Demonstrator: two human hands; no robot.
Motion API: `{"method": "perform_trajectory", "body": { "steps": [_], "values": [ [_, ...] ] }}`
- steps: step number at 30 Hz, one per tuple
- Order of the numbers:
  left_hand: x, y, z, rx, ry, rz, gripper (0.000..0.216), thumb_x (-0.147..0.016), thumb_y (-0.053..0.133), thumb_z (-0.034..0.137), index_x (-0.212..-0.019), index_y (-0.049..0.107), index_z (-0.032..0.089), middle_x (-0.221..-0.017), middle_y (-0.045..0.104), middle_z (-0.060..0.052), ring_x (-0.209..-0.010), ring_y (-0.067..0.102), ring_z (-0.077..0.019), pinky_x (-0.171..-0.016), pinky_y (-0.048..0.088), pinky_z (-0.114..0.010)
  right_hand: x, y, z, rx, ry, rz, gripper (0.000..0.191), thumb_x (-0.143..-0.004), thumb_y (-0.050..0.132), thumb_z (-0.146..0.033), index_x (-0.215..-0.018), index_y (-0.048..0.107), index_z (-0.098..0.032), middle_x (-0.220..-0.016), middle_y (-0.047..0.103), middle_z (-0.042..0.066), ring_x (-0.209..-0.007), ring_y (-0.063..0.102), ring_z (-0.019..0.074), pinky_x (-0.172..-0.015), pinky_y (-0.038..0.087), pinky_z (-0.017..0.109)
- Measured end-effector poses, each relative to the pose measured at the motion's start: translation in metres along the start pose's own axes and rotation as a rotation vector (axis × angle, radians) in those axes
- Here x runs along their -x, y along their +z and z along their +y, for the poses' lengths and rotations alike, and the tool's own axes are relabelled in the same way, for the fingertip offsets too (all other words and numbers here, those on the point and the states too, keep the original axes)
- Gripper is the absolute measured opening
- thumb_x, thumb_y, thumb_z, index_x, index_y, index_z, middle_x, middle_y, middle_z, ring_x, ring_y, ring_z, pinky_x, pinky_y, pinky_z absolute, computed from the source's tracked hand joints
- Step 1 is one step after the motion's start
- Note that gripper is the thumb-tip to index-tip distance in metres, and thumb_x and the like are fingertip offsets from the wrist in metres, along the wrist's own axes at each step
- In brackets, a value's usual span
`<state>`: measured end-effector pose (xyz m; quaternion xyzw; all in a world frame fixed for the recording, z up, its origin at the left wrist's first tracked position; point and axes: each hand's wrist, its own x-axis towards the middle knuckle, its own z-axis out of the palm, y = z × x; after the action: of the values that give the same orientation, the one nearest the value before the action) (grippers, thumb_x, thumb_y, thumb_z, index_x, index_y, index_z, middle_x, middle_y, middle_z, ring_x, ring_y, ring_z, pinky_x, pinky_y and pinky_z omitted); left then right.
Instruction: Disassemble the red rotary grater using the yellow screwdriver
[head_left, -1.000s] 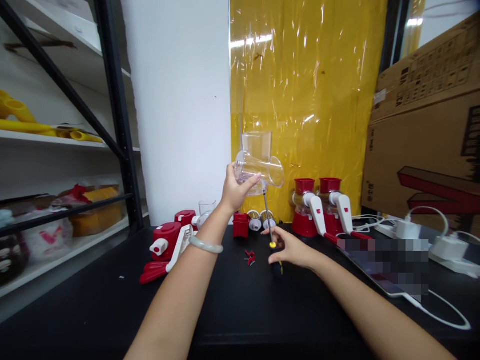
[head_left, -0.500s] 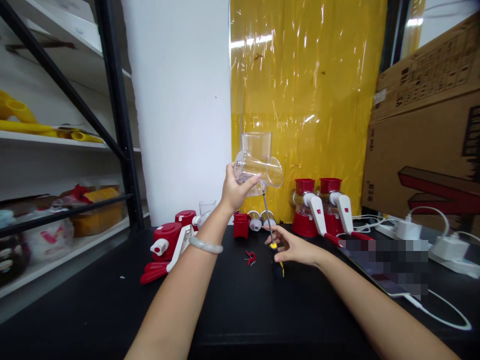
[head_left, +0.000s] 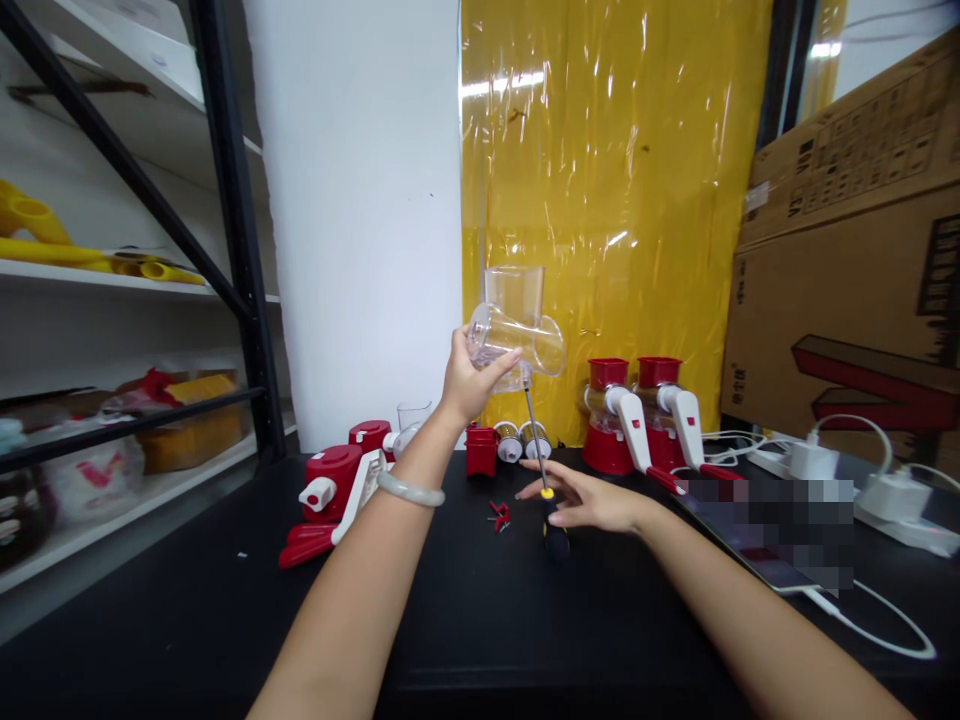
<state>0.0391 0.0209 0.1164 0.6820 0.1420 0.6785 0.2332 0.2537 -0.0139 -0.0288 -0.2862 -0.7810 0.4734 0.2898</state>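
My left hand is closed around a transparent plastic grinder housing and holds it up above the table. The housing has a sideways barrel and an upright square hopper. A screwdriver points upward, slightly tilted, its tip at the small post under the barrel. Around its black and yellow handle, my right hand has the thumb against the grip and the fingers loosely stretched behind the shaft. Small red parts with screws lie on the table left of the screwdriver.
On the left are red grinder bases with white cranks. Behind stand a red hopper and grater drums. Two assembled grinders are at right, near a tablet, white cables and a large cardboard box.
The right hand's fingers have loosened and stretched out along the screwdriver, whose handle has turned. My left hand and the housing stay nearly still.
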Motion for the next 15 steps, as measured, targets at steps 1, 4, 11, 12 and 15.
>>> {"method": "perform_trajectory", "body": {
  "steps": [1, 4, 11, 12, 15],
  "values": [
    [0.0, 0.0, 0.0, -0.001, -0.001, -0.001, 0.06, -0.069, 0.084, 0.047, -0.109, 0.047, 0.023, -0.107, 0.067, -0.008, -0.102, 0.067, -0.0258, -0.096, 0.05, -0.046, 0.001, 0.0, -0.003, -0.018, 0.006, -0.036, 0.092, -0.078, 0.08, -0.047, -0.154, 0.034, -0.025, -0.123, 0.065, 0.012, -0.114, 0.062, 0.0217, -0.098, 0.047, 0.041],
    [0.0, -0.001, 0.001, -0.004, -0.001, 0.003, 0.059, -0.069, 0.084, 0.047, -0.108, 0.047, 0.023, -0.106, 0.067, -0.007, -0.101, 0.068, -0.0256, -0.097, 0.049, -0.046, 0.002, 0.003, -0.009, 0.017, 0.063, -0.01, 0.078, -0.072, 0.085, -0.046, -0.141, 0.055, -0.022, -0.096, 0.07, 0.005, -0.092, 0.066, 0.0196, -0.089, 0.049, 0.037],
    [-0.006, -0.009, -0.002, -0.018, -0.052, 0.071, 0.058, -0.069, 0.082, 0.047, -0.109, 0.047, 0.023, -0.098, 0.066, -0.004, -0.095, 0.068, -0.0229, -0.092, 0.052, -0.044, 0.004, -0.008, -0.013, 0.236, 0.091, 0.064, 0.048, -0.071, 0.083, -0.049, -0.109, 0.077, -0.02, -0.085, 0.068, 0.002, -0.08, 0.063, 0.0177, -0.08, 0.05, 0.033],
    [-0.008, -0.011, -0.002, -0.021, -0.058, 0.096, 0.058, -0.069, 0.082, 0.047, -0.109, 0.047, 0.023, -0.098, 0.066, -0.004, -0.095, 0.067, -0.0226, -0.092, 0.053, -0.043, 0.006, -0.014, -0.013, 0.26, 0.088, 0.078, 0.047, -0.073, 0.081, -0.049, -0.109, 0.077, -0.02, -0.091, 0.07, 0.003, -0.085, 0.064, 0.0191, -0.083, 0.05, 0.034],
    [-0.005, -0.021, -0.005, -0.081, -0.043, 0.197, 0.058, -0.069, 0.081, 0.048, -0.108, 0.046, 0.023, -0.099, 0.065, -0.004, -0.094, 0.067, -0.0218, -0.091, 0.052, -0.041, 0.012, -0.037, -0.006, 0.435, 0.114, 0.209, 0.033, -0.08, 0.074, -0.039, -0.107, 0.077, -0.019, -0.102, 0.073, 0.006, -0.096, 0.066, 0.0228, -0.09, 0.05, 0.036]
  ]
}}
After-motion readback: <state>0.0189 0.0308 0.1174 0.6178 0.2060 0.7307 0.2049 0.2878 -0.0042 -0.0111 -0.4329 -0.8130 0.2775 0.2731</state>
